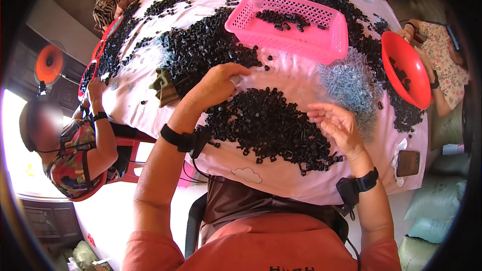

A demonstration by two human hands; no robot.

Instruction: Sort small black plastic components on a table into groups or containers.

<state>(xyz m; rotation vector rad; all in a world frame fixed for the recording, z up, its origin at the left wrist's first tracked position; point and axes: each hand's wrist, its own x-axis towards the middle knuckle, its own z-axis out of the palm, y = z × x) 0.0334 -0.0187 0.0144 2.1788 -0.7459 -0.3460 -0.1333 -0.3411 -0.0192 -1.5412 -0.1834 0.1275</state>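
Note:
A heap of small black plastic parts [273, 123] lies on the pink tablecloth in front of me. Over the heap's far left edge reaches my left hand [217, 86], its index finger stretched to the right; the other fingers are partly hidden, and nothing shows in them. At the heap's right edge, my right hand [337, 126] hovers with its fingers loosely bent and thumb apart, with nothing visible in it. Just beyond my left hand spreads a larger heap of black parts [201, 45]. Right of my right hand lies a pile of small clear pieces [349, 83].
A pink perforated basket [288, 47] with some black parts stands farther back. A red bowl [419, 85] sits by a co-worker at the right, near a dark phone [407, 163]. Folded green cloth [165, 88] lies left of my wrist. Other people sit around the table.

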